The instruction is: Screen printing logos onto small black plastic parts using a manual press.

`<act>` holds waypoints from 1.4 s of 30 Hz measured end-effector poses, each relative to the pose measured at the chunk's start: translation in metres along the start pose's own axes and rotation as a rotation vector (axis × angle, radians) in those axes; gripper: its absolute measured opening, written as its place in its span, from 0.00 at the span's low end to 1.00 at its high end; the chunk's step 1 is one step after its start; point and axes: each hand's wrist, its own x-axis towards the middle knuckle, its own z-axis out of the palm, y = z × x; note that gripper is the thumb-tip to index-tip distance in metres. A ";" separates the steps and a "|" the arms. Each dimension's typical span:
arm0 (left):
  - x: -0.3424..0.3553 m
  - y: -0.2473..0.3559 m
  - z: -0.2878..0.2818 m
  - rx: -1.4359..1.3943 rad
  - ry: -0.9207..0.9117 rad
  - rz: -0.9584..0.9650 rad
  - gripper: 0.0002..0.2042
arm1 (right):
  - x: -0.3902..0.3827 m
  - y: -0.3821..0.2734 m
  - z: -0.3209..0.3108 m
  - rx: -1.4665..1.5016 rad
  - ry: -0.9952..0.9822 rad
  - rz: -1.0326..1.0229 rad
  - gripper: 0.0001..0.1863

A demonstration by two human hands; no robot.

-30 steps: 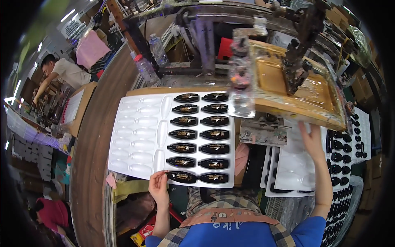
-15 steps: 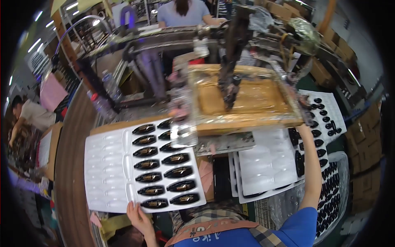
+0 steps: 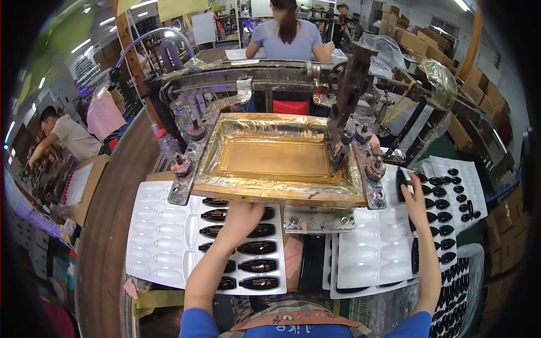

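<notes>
My left hand (image 3: 246, 217) reaches beneath the front edge of a wooden-edged printing screen frame (image 3: 276, 194), above the left tray; its fingers are hidden there. My right hand (image 3: 416, 198) has its thumb and fingers around a long black oval piece (image 3: 400, 185) at the top edge of the right tray stack. The left white moulded tray (image 3: 160, 276) carries rows of black oval pieces with gold print (image 3: 258, 265) on its right side and bare hollows on its left. Golden ink or film (image 3: 270, 158) lies inside the screen. A dark squeegee arm (image 3: 345, 107) stands at its right end.
A metal plate (image 3: 319, 219) sits below the screen, between the trays. White trays (image 3: 372, 248) are stacked at right, beside more black pieces (image 3: 445, 217) and a plastic bag of them (image 3: 453, 287). Bottles (image 3: 167, 141) stand left of the machine. Other people work behind and at far left.
My left hand has gone from the left tray's near edge to under the screen. My right hand has left the screen's right edge for a black piece. The squeegee now stands nearer the screen's right end.
</notes>
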 end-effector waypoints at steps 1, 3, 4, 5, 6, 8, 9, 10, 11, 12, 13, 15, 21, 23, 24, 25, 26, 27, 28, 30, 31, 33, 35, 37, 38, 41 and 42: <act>0.013 -0.001 0.016 0.016 -0.018 0.102 0.12 | -0.003 0.003 0.006 -0.026 -0.072 -0.194 0.19; 0.032 -0.020 0.037 0.029 -0.039 0.201 0.12 | -0.015 -0.019 0.021 -0.008 -0.202 -0.313 0.19; 0.039 -0.028 0.039 -0.055 -0.039 0.174 0.12 | -0.026 -0.041 0.034 0.101 -0.222 -0.300 0.18; 0.046 -0.034 0.038 -0.138 -0.039 0.151 0.12 | -0.036 -0.059 0.042 0.209 -0.240 -0.288 0.18; 0.055 -0.040 0.041 -0.222 -0.043 0.128 0.12 | -0.036 -0.054 0.052 0.183 -0.264 -0.302 0.20; 0.067 -0.052 0.032 -0.366 -0.033 0.070 0.12 | -0.037 -0.085 0.064 0.085 -0.407 -0.354 0.20; 0.077 -0.060 0.041 -0.467 -0.049 0.050 0.12 | -0.038 -0.099 0.070 -0.047 -0.520 -0.376 0.21; 0.081 -0.065 0.038 -0.544 -0.051 0.021 0.11 | -0.038 -0.109 0.080 -0.041 -0.523 -0.379 0.21; 0.081 -0.070 0.031 -0.612 -0.044 -0.015 0.11 | -0.039 -0.120 0.093 -0.085 -0.548 -0.380 0.22; 0.081 -0.074 0.027 -0.690 -0.043 -0.044 0.11 | -0.041 -0.127 0.101 -0.140 -0.563 -0.375 0.24; 0.079 -0.076 0.021 -0.768 -0.040 -0.074 0.11 | -0.043 -0.130 0.108 -0.134 -0.570 -0.379 0.24; 0.064 -0.061 -0.010 -0.740 0.085 -0.153 0.09 | -0.044 -0.125 0.123 -0.259 -0.439 -0.423 0.25; -0.025 -0.174 -0.083 -0.546 0.525 -0.424 0.08 | -0.048 -0.117 0.097 -0.232 -0.602 -0.253 0.26; -0.046 -0.199 -0.087 -0.475 0.593 -0.524 0.09 | -0.051 -0.091 0.079 -0.148 -0.339 -0.264 0.23; -0.053 -0.212 -0.083 -0.478 0.595 -0.523 0.09 | -0.049 -0.078 0.062 -0.176 -0.253 -0.270 0.21; -0.058 -0.225 -0.079 -0.471 0.628 -0.561 0.09 | -0.046 -0.064 0.046 -0.202 -0.168 -0.276 0.20; -0.061 -0.233 -0.075 -0.466 0.658 -0.598 0.10 | -0.044 -0.049 0.030 -0.297 -0.116 -0.301 0.20; -0.062 -0.235 -0.072 -0.467 0.661 -0.598 0.10 | -0.043 -0.036 0.019 -0.389 -0.066 -0.326 0.20; -0.063 -0.236 -0.069 -0.446 0.694 -0.637 0.10 | -0.044 -0.031 0.012 -0.389 -0.069 -0.330 0.20; -0.067 -0.242 -0.068 -0.400 0.743 -0.678 0.11 | -0.048 -0.026 0.001 -0.638 -0.086 -0.231 0.23; -0.070 -0.245 -0.069 -0.400 0.754 -0.680 0.11 | -0.053 -0.017 -0.004 -0.639 -0.090 -0.241 0.23; -0.065 -0.244 -0.061 -0.437 0.720 -0.728 0.11 | -0.067 0.004 -0.019 -0.896 -0.055 -0.154 0.23; -0.062 -0.238 -0.059 -0.456 0.693 -0.776 0.10 | -0.074 0.016 -0.025 -0.887 -0.018 -0.162 0.23; -0.061 -0.235 -0.058 -0.470 0.665 -0.822 0.10 | -0.069 0.019 -0.028 -0.873 0.018 -0.167 0.24; -0.062 -0.236 -0.058 -0.472 0.616 -0.828 0.10 | -0.068 0.019 -0.028 -0.878 0.009 -0.075 0.24; -0.070 -0.240 -0.062 -0.450 0.510 -0.839 0.09 | -0.064 0.036 -0.031 -0.871 0.022 0.045 0.25; -0.076 -0.240 -0.065 -0.036 0.471 -0.658 0.09 | -0.063 0.039 -0.032 -0.832 0.057 0.005 0.25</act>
